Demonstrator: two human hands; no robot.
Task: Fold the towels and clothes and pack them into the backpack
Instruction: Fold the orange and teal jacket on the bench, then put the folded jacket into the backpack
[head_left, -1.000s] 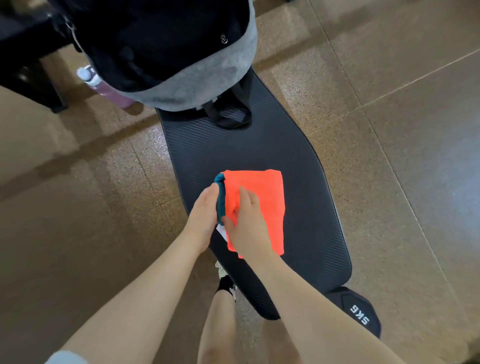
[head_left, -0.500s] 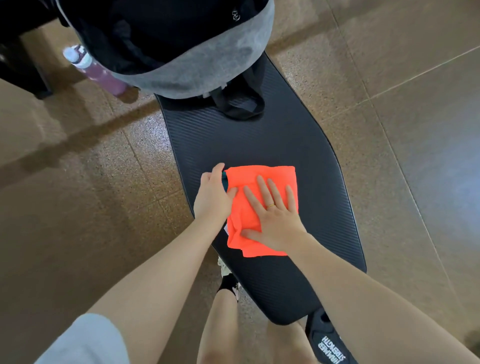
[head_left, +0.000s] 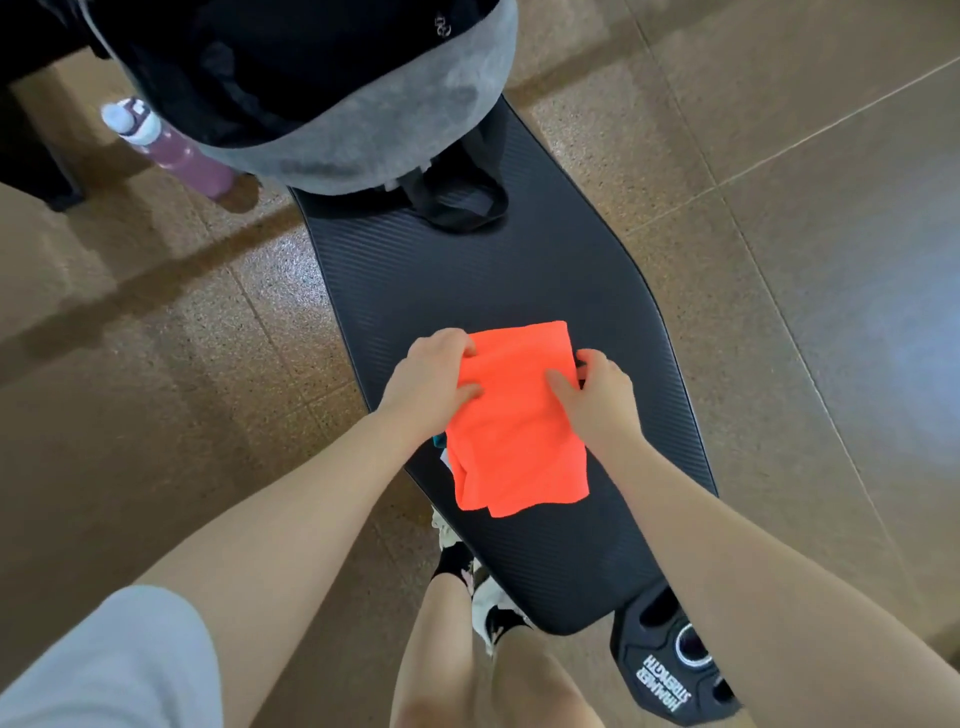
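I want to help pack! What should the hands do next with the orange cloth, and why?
Probably lift the orange cloth toward the backpack. It already lies folded on the bench, and the left hand and right hand each grip a side edge.

I see a purple water bottle (head_left: 171, 150) lying on the brown tiled floor (head_left: 156, 332), beside the black padded desk (head_left: 467, 270).

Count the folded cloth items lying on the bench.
2: an orange cloth gripped by both hands mid-bench, and a teal item peeking out beneath its left edge. More may be hidden underneath.
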